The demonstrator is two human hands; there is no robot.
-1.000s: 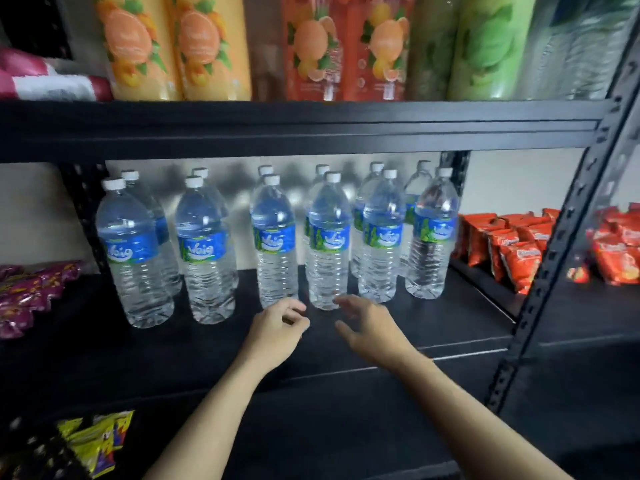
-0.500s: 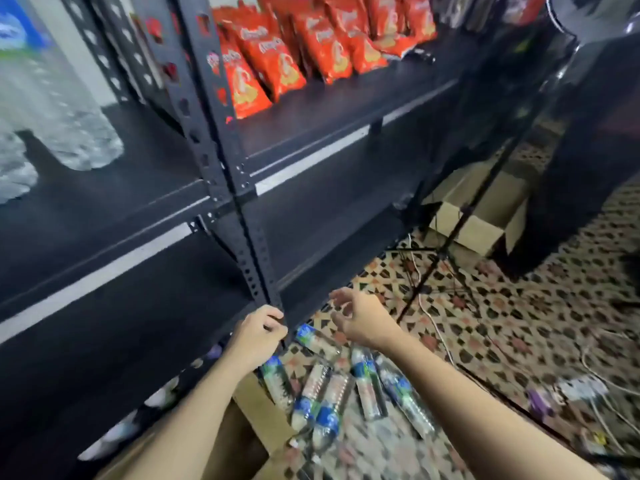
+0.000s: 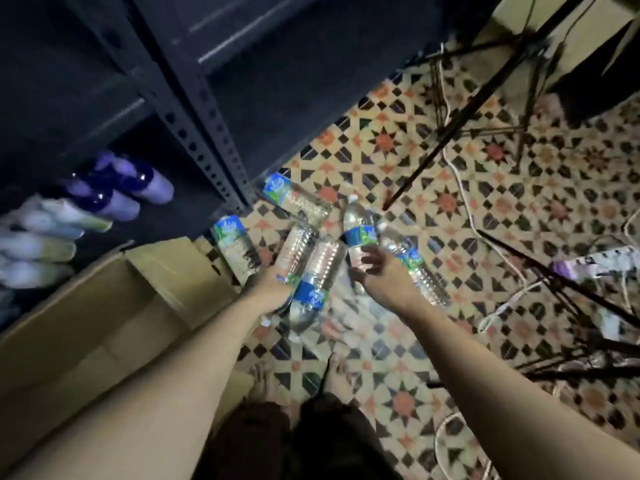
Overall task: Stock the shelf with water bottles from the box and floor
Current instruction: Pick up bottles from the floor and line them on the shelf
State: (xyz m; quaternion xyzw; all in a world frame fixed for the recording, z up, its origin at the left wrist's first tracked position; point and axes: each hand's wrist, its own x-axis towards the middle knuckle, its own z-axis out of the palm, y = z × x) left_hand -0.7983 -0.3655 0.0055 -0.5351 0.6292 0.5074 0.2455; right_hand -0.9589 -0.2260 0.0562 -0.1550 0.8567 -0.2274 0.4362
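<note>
While our left hand (image 3: 273, 291) curls its fingers round one clear plastic blue-labelled water bottle (image 3: 298, 249) lying on the patterned tile floor (image 3: 398, 140), we close the spread, empty fingers of our right hand (image 3: 382, 277) round the neighbouring bottle (image 3: 358, 233) at its ribbed waist before lifting.

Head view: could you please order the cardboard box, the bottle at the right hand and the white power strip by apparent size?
1. cardboard box, though it is nearest the camera.
2. bottle and power strip: these look alike, so not ranked.
</note>
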